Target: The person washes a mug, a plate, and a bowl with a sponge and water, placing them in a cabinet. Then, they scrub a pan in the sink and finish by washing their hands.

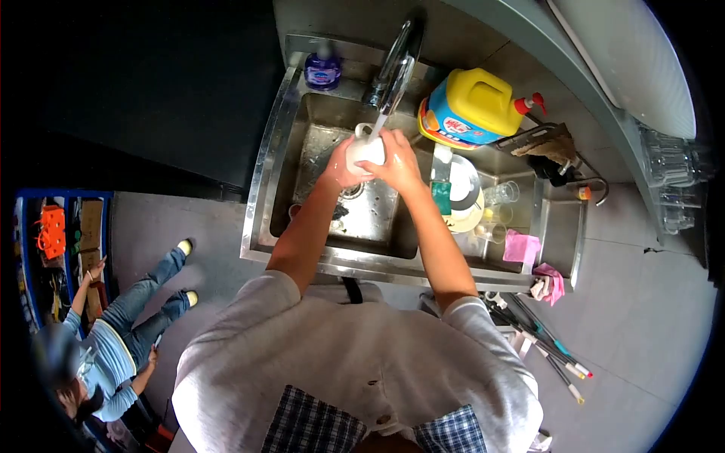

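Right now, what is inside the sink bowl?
In the sink bowl: dark scraps, part of the drain, something small beside the left arm. What the left hand, right hand and white cup cover cannot be seen.

bottle (323,71) behind left basin (385,219), jug (472,109) behind right, plates (466,185) in right

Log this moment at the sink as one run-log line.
left hand: holding white cup | right hand: holding same cup | tap: water running | place: over left basin
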The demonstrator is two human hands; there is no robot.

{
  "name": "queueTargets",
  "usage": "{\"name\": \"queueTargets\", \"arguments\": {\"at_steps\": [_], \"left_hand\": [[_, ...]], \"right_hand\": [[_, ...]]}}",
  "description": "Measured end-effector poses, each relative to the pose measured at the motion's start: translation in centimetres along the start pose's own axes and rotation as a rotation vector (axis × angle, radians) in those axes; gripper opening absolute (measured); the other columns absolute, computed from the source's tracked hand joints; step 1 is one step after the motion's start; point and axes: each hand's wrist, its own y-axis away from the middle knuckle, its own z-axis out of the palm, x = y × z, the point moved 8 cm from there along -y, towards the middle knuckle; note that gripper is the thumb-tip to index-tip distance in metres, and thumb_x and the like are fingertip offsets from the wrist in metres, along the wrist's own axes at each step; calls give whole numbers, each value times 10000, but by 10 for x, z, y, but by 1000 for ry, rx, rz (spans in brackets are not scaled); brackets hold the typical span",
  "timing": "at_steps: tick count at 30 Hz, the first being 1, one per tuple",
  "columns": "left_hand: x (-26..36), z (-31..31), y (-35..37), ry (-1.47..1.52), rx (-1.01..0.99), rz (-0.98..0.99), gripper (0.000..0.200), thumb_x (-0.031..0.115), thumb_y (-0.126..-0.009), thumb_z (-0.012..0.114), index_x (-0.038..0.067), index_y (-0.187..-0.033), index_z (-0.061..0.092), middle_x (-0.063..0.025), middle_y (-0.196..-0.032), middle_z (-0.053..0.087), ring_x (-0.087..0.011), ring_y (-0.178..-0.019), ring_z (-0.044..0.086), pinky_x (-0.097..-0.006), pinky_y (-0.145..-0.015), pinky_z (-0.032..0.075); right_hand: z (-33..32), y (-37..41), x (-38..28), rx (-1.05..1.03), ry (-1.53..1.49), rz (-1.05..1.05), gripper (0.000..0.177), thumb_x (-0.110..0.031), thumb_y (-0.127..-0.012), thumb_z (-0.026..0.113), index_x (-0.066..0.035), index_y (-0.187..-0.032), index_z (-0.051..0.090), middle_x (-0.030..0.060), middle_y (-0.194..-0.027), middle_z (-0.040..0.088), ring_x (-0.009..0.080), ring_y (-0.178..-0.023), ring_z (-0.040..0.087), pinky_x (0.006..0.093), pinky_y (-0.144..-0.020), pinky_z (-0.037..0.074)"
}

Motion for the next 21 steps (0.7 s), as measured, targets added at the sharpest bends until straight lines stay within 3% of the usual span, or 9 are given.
{"name": "queueTargets", "arguments": {"at_steps": [3,5,8,10,12,15,18,19,21], "left_hand": [[-14,-4,-4,484,-50,-148,710,195,-668,802,65,-1261,435,-96,-1212,559,-219,-1106,558,-396,-935,468],[10,9,19,-180,98,169,498,383,-837,491,130,-1265,471,-80,-1222,552,-265,-1123,531,-496,-883,449],[30,19,35,-868,145,582,486,469,-910,338,172,-1260,496,-55,-1228,550,-274,-1132,521,-526,-862,447],[10,-14,18,-495,92,483,481,463,-898,355,178,-1259,495,-43,-1228,550,-264,-1139,520,-514,-872,452],[-30,-36,-7,590,11,-8,481,460,-887,385,180,-1265,485,-39,-1229,548,-257,-1151,514,-509,-888,453],[-21,-27,-4,355,0,115,501,506,-890,411,174,-1259,479,-27,-1228,547,-244,-1179,494,-531,-897,447],[-6,-12,8,382,125,59,507,509,-882,498,153,-1242,478,-46,-1212,554,-249,-1106,549,-515,-844,483],[4,-10,16,198,261,81,491,483,-879,529,148,-1234,479,-61,-1199,558,-253,-1066,569,-482,-816,495],[22,-11,32,-176,539,107,466,430,-873,591,137,-1219,483,-93,-1172,566,-262,-987,609,-415,-762,521]], "right_hand": [[2,-1,-5,91,-73,-39,802,-302,-595,818,-9,-1252,462,188,-1072,544,366,-959,557,414,-833,468],[7,-3,-4,154,-208,-29,816,-299,-594,823,-13,-1263,455,187,-1073,546,350,-958,571,402,-838,476],[34,-10,10,50,-452,72,763,-256,-616,838,-2,-1237,476,150,-1078,595,244,-987,590,356,-857,480],[51,-9,20,104,-485,63,724,-237,-634,832,5,-1224,487,134,-1036,609,211,-946,593,342,-839,483],[58,-9,20,149,-503,74,668,-224,-659,817,9,-1202,506,123,-1005,619,192,-919,595,330,-827,483],[45,-11,25,207,-515,158,558,-217,-706,781,10,-1157,543,113,-968,628,185,-898,597,315,-815,480],[26,-15,31,236,-595,250,441,-248,-785,706,7,-1119,571,80,-915,640,172,-868,596,283,-786,469],[39,-14,58,216,-691,266,403,-276,-804,687,-30,-1108,589,66,-919,645,172,-865,607,315,-761,489],[64,9,92,-9,-967,733,397,-373,-830,646,-86,-1101,605,54,-933,652,178,-873,623,372,-723,513]]}}
